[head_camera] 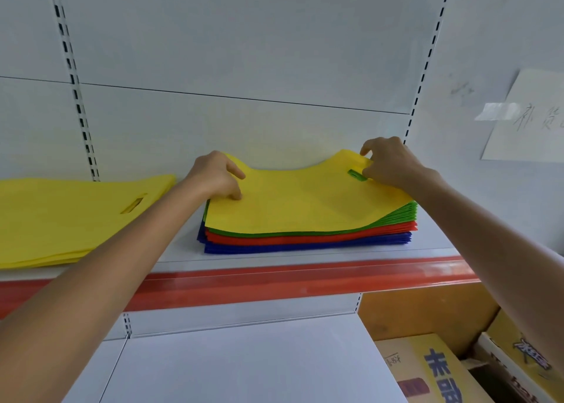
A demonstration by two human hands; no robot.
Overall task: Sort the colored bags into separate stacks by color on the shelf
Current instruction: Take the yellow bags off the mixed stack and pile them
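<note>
A mixed pile of flat bags sits on the white shelf [171,257]: a yellow bag [299,202] on top, then green bags [396,214], red bags [305,238] and blue bags [305,247] below. My left hand [218,176] pinches the yellow bag's far left corner. My right hand [387,163] pinches its far right corner by the handle slot, and both far corners are lifted off the pile. A separate stack of yellow bags [67,219] lies flat at the left of the shelf.
The shelf has a red front strip [274,280] and a white back panel with slotted uprights [82,121]. A taped paper note [531,118] hangs on the right wall. A lower white shelf [244,363] and cardboard boxes [433,369] are below.
</note>
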